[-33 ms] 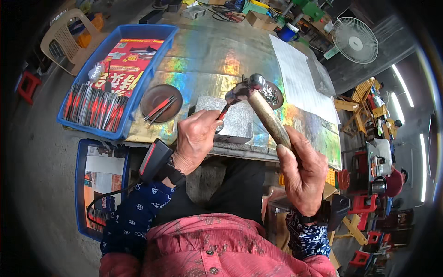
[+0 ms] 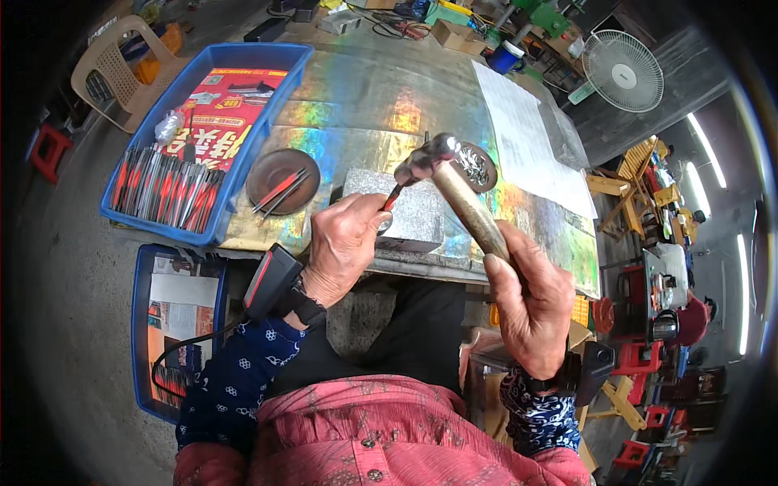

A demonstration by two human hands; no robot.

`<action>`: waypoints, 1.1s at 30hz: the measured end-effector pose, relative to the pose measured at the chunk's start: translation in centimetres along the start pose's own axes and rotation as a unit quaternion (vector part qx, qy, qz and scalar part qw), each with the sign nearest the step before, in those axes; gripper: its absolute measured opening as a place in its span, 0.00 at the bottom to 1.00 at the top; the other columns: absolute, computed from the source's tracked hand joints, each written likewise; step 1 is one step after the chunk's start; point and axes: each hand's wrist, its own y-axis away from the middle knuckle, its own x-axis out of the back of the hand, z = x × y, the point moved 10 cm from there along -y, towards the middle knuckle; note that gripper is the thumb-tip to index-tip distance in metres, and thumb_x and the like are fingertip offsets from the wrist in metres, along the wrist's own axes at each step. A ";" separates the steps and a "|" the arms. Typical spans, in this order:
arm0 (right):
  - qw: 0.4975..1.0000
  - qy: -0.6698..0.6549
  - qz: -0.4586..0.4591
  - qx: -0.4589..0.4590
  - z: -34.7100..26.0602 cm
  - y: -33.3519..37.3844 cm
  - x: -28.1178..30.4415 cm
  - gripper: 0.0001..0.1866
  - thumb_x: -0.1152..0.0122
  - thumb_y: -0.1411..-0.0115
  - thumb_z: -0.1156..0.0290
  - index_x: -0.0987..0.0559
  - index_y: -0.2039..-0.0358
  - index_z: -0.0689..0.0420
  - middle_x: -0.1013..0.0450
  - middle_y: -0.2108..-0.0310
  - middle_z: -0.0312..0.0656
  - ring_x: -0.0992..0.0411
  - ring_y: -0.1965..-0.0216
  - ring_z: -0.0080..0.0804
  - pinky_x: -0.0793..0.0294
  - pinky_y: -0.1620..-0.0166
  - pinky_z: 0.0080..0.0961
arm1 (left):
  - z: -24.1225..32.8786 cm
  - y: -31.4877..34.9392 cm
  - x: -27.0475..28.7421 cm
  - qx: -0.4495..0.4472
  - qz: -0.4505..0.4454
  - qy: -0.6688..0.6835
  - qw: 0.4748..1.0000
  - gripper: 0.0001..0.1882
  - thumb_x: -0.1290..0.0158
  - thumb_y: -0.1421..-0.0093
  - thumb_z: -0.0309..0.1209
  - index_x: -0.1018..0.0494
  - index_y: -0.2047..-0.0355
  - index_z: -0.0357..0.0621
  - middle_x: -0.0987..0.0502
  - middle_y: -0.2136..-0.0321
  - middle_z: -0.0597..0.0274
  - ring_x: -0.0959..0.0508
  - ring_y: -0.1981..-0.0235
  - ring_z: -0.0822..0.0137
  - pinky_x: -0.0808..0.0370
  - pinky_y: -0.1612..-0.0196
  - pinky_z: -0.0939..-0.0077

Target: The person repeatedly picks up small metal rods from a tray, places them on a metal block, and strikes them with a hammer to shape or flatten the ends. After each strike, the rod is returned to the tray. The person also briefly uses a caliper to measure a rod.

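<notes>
Head view: we list left hand (image 2: 344, 239) pinching red-and-black rod (image 2: 393, 197) at grey block (image 2: 423, 209), right hand (image 2: 535, 304) gripping hammer (image 2: 467, 207), pinch best steady and clear of the metal head (image 2: 423, 163).

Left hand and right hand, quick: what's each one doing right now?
Left hand: closed, holding a slim red-and-black piece.
Right hand: closed, holding a hammer.

light: kinda dim overall, tube lights (image 2: 744, 293) blown out white on the right | glare: rainbow-y patches across the tabletop (image 2: 356, 85), glint on the hammer head (image 2: 425, 160) | shadow: murky under the tabletop's near edge | lens: bent edges, black corners
</notes>
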 end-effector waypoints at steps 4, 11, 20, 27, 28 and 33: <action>0.999 0.026 0.040 0.018 -1.8 0.4 2.4 0.16 0.40 0.43 0.79 0.24 0.53 0.67 0.24 0.70 0.48 0.26 0.75 0.28 0.28 0.69 0.22 | 0.0 -0.2 0.0 0.000 -0.003 0.002 1.000 0.07 0.43 0.47 0.21 0.25 0.66 0.36 0.24 0.73 0.49 0.23 0.72 0.48 0.28 0.72 0.64; 0.995 0.033 0.084 0.048 -2.1 -0.2 1.8 0.13 0.44 0.40 0.75 0.24 0.55 0.68 0.27 0.76 0.44 0.32 0.78 0.24 0.30 0.71 0.22 | 0.0 -0.1 0.1 -0.007 -0.004 -0.018 1.000 0.06 0.42 0.46 0.20 0.25 0.67 0.33 0.22 0.72 0.50 0.20 0.71 0.54 0.26 0.70 0.70; 0.998 -0.020 0.049 -0.019 0.6 0.5 0.4 0.14 0.42 0.40 0.77 0.25 0.53 0.66 0.25 0.75 0.47 0.28 0.78 0.29 0.29 0.71 0.22 | -0.1 -0.2 0.1 0.012 -0.016 -0.016 1.000 0.06 0.43 0.45 0.20 0.24 0.67 0.31 0.21 0.73 0.52 0.20 0.72 0.63 0.25 0.69 0.72; 0.997 0.002 0.071 -0.034 4.1 2.2 -1.4 0.15 0.39 0.42 0.77 0.24 0.54 0.66 0.23 0.66 0.55 0.22 0.68 0.40 0.25 0.63 0.27 | -3.7 -0.5 2.3 0.139 0.009 0.149 0.979 0.07 0.47 0.38 0.21 0.24 0.60 0.34 0.21 0.72 0.66 0.24 0.73 0.79 0.27 0.73 0.87; 0.996 0.014 0.084 -0.030 4.5 2.3 -1.5 0.15 0.39 0.42 0.78 0.23 0.54 0.65 0.23 0.66 0.55 0.22 0.67 0.41 0.25 0.63 0.27 | -4.3 -0.6 3.3 0.146 0.010 0.109 0.983 0.08 0.46 0.39 0.21 0.24 0.59 0.35 0.21 0.72 0.65 0.23 0.72 0.80 0.27 0.73 0.88; 0.987 0.113 0.112 -0.017 6.8 2.8 -3.1 0.17 0.39 0.44 0.78 0.25 0.53 0.59 0.26 0.68 0.52 0.25 0.70 0.48 0.26 0.66 0.35 | -5.9 -0.6 9.2 0.123 0.009 -0.124 0.985 0.10 0.43 0.45 0.23 0.24 0.62 0.36 0.21 0.75 0.51 0.19 0.75 0.62 0.25 0.70 0.73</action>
